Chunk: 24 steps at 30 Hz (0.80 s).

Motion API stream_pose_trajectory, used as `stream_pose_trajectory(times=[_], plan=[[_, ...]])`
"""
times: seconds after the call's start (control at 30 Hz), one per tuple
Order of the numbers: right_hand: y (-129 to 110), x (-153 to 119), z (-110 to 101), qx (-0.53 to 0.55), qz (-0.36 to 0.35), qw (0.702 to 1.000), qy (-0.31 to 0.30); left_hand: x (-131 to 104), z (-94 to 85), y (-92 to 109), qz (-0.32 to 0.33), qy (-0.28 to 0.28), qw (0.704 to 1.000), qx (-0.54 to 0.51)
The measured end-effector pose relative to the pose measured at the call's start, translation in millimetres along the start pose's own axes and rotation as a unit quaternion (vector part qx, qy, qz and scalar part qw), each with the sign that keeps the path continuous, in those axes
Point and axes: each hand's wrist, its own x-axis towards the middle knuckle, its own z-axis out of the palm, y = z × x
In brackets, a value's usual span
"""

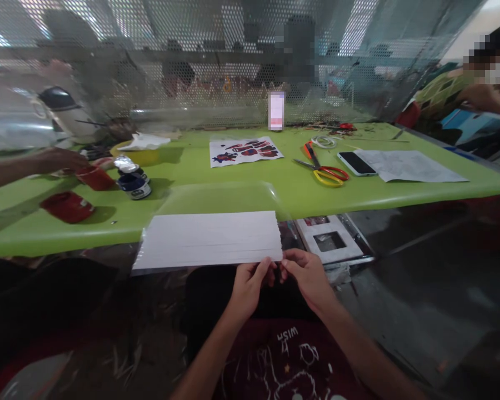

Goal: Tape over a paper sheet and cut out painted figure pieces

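Observation:
A white paper sheet (212, 240) with uneven short edges lies against a larger clear plastic sheet (220, 195), sticking out over the table's front edge towards me. My left hand (249, 282) pinches the near edge close to its right corner, thumb on top. Right beside it, my right hand (307, 275) has thumb and fingers pressed together at that same corner. Whether it grips paper, plastic or both is too small to see. Beyond the plastic, a printed sheet with red and dark blue shapes (245, 152) lies flat on the green table (183, 166).
Orange-and-yellow handled scissors (319, 166), a phone (357, 164) and a thin pale sheet (416, 165) lie to the right. At left stand a blue paint jar (134, 186) and a red jar (68, 207); another person's hand (66, 158) reaches in there. A lit phone (276, 111) stands against the mesh.

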Motion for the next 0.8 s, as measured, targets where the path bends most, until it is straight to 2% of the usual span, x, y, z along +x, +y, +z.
stream_pose_trajectory(times=[0.33, 0.47, 0.7, 0.8], plan=[[7, 1, -7, 0.035, -0.008, 0.998, -0.043, 3, -0.2, -1, 0.024, -0.013, 1.0, 0.009], [4, -5, -9, 0.045, 0.007, 0.995, -0.094, -3, -3.5, 4, 0.034, -0.026, 0.999, 0.029], [-12, -7, -11, 0.062, 0.042, 0.981, -0.179, -9, -20.5, 24, 0.046, -0.086, 0.991, 0.087], [-14, -5, -5, 0.058, 0.02, 0.981, -0.182, -13, -19.3, 28, 0.076, -0.051, 0.989, 0.113]])
